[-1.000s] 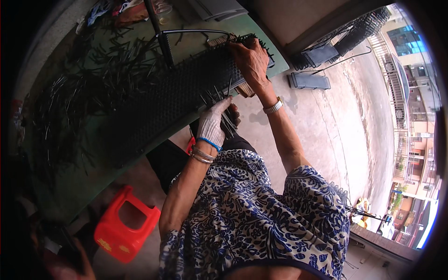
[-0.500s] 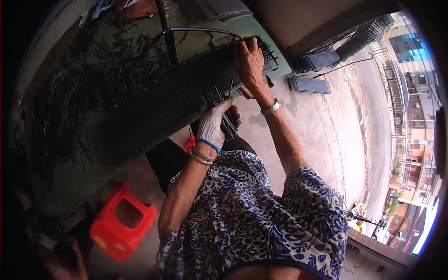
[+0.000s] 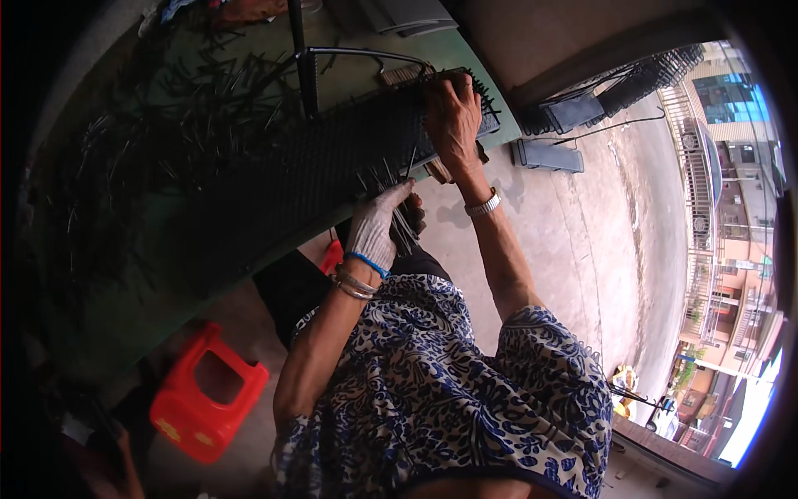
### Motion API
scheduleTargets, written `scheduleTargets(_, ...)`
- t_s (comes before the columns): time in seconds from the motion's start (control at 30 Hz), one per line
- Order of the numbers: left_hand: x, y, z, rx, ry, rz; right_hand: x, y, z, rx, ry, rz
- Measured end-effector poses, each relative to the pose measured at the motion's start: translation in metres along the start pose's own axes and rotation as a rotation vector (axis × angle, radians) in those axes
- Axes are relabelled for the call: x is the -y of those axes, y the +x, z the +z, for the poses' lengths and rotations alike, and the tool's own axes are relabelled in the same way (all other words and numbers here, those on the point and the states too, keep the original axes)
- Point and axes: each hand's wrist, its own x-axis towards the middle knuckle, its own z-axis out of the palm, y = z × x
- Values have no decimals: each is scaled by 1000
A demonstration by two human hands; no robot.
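Note:
My left hand (image 3: 374,231), in a white knitted glove with a blue cuff, is closed round a bundle of thin dark rods (image 3: 403,223) at the near edge of a long black board. That board (image 3: 332,137) has a finely dotted surface and lies slantwise on a green table (image 3: 470,56). Over its right end is my bare right hand (image 3: 454,121), with fingers bent and tips pressed down together. Whatever those fingertips hold is hidden. Short dark pegs (image 3: 488,93) stick up from the board just beyond this hand.
Loose dark rods (image 3: 208,104) lie heaped across the table's left side. A black metal frame (image 3: 307,79) rises behind the board. Below on the floor stands a red plastic stool (image 3: 224,407). Grey boards (image 3: 549,155) lie on the floor to the right.
The view has tilted slightly. My right hand sits a touch lower and farther right, its fingers still bent on the board. My left hand keeps hold of the rods.

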Motion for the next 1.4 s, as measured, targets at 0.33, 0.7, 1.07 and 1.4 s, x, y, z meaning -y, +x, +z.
scheduleTargets(0.33, -1, 2, 4, -24, 38, 17, -3, -4, -11, 56, 87, 70)
scheduleTargets(0.7, -2, 2, -5, -10, 4, 2, 1, 5, -7, 93, -66, 37)
scheduleTargets(1.07, -4, 1, -4, 8, -3, -22, -11, -1, 6, 95, -68, 80)
scheduleTargets(1.4, -2, 5, 1, 26, -1, -19, -7, 3, -15, -11, 51, 111)
